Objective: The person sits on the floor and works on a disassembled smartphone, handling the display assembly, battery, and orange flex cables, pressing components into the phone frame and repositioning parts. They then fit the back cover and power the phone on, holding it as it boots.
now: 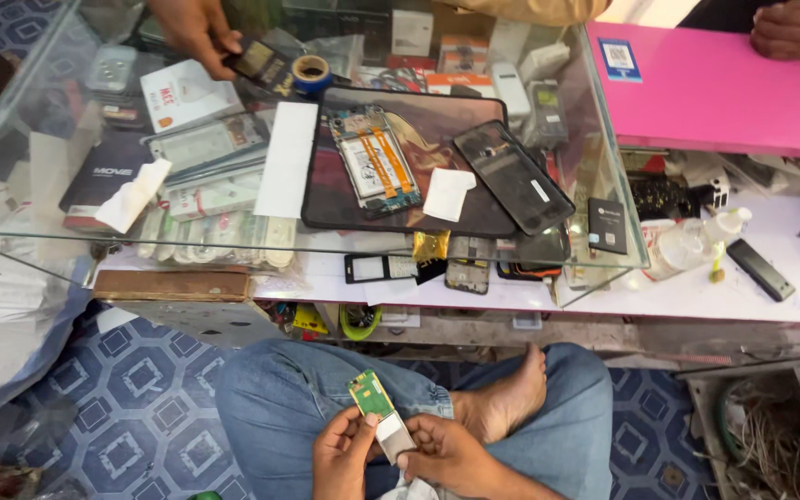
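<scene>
Both hands grip a green circuit board (380, 417) over the lap, left hand (343, 456) pinching its edge, right hand (449, 456) holding its lower end; opened phone (374, 159) lies on the glass counter (11, 120) above.

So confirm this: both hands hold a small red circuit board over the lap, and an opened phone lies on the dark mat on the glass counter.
Wrong on one count: the circuit board is green with a silver shield, not red. The head view shows the left hand and right hand holding it over the lap, with the opened phone on the dark mat on the glass counter.
</scene>
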`<state>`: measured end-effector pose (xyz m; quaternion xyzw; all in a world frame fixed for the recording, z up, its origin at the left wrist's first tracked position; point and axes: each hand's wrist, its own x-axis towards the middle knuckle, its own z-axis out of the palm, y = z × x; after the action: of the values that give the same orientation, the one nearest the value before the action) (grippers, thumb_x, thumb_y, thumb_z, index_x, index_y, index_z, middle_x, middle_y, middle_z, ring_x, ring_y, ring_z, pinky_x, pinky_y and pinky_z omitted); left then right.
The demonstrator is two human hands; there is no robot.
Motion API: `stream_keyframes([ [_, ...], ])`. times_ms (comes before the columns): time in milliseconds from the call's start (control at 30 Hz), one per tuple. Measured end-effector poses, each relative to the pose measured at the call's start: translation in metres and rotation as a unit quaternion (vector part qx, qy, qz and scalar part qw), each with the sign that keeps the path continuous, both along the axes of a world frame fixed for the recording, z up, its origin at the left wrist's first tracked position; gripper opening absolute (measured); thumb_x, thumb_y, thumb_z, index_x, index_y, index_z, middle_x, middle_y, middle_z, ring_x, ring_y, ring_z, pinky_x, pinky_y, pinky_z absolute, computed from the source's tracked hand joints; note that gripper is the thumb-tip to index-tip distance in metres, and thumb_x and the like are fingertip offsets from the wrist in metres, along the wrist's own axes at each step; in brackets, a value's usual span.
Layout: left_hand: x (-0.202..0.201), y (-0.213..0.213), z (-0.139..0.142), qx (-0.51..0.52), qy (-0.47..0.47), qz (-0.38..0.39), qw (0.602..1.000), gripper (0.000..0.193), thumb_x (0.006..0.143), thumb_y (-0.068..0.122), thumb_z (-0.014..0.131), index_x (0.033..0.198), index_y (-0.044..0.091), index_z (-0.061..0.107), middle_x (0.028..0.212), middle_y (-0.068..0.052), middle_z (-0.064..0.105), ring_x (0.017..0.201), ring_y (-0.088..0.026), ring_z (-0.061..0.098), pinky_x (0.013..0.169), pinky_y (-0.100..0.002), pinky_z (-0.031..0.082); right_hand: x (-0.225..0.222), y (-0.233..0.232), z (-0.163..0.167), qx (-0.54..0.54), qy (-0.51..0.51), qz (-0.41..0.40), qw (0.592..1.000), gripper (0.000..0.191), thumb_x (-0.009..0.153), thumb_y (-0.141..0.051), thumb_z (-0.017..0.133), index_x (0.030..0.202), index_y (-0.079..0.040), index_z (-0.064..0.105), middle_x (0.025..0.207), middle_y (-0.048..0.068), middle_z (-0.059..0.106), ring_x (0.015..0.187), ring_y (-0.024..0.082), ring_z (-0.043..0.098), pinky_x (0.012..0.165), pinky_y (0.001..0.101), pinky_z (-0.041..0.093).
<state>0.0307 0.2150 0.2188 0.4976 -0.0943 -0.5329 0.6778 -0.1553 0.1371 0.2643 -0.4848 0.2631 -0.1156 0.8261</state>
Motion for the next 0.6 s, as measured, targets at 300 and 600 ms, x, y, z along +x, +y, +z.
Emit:
stream_keyframes([
  [300, 0.006, -0.021, -0.022, -0.058, -0.031, -0.047, 0.997, 0.026, 0.09, 0.008, 0.071, 0.111, -0.006, 0.073, 0.094, -0.011, 0.078, 0.082, -0.015, 0.074, 0.075, -0.03, 0.061, -0.001, -0.02, -0.022, -0.003, -0.019, -0.032, 0.999, 0.031, 0.099, -0.003, 0.067, 0.127, 0.004, 0.057, 0.09, 0.008, 0.072, 0.077, 0.011, 0.07, 0.065, 0.0238, 0.056],
  [600, 0.015, -0.027, -0.016, -0.123, 0.09, -0.124, 0.981, 0.039, 0.101, 0.014, 0.056, 0.133, -0.008, 0.058, 0.118, -0.018, 0.072, 0.102, -0.023, 0.071, 0.09, -0.038, 0.058, -0.004, -0.027, -0.032, 0.043, -0.049, -0.051, 0.997, 0.031, 0.099, -0.002, 0.068, 0.126, 0.006, 0.057, 0.087, 0.01, 0.074, 0.073, 0.012, 0.07, 0.067, 0.024, 0.056],
])
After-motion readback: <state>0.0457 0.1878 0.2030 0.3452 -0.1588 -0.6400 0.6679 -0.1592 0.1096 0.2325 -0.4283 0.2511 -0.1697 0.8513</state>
